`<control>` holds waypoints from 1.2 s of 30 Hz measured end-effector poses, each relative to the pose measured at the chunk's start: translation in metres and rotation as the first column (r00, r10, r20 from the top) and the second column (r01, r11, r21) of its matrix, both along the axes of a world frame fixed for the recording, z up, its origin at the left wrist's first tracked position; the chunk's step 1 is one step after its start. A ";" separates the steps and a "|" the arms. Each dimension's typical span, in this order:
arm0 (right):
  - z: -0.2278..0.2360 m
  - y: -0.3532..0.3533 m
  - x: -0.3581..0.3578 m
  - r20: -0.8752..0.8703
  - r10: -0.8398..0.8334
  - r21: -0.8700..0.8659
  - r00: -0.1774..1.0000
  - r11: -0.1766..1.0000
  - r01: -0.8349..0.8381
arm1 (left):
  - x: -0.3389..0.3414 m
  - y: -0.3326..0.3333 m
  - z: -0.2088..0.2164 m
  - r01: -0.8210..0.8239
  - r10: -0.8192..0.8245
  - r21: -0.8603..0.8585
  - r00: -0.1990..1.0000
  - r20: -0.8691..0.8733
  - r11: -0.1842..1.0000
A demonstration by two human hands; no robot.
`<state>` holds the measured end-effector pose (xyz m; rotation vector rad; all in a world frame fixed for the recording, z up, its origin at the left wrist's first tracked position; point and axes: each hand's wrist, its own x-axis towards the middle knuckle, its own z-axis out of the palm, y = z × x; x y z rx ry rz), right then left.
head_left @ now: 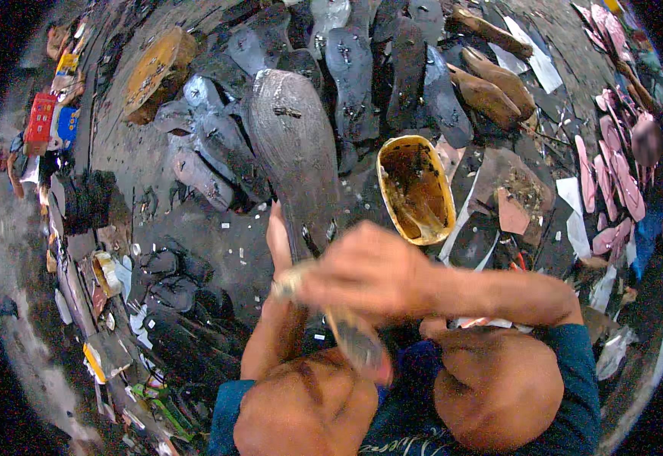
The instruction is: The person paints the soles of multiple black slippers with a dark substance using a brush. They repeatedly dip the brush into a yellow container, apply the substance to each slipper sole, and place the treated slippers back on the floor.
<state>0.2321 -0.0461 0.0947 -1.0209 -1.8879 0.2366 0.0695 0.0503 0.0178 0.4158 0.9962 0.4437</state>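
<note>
A large dark grey shoe sole (290, 144) with a ridged face and a small dark knot near its wide end stands tilted in front of me. My left hand (278, 239) grips its edge low down, the fingers mostly hidden behind it. Across the lower, narrow part of the sole lies my right hand (373, 270), blurred and closed. A pale stubby end (290, 283) pokes out of its left side. Below the fist is a blurred long brown-and-dark piece (358, 346) with a reddish tip. I cannot tell whether these two belong together.
Several dark soles (350, 76) lie beyond. A yellow-rimmed tub (386, 194) with brown residue stands right of centre, near brown foot-shaped forms (491, 99). Pink soles (612, 167) lie far right, a round wooden block (161, 68) far left, and black pieces (187, 304) near left.
</note>
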 end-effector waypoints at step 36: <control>-0.065 -0.081 0.057 -0.152 -0.747 -0.772 0.647 0.499 0.394 | 0.113 0.202 -0.024 -0.235 0.065 0.184 0.764 0.642 0.955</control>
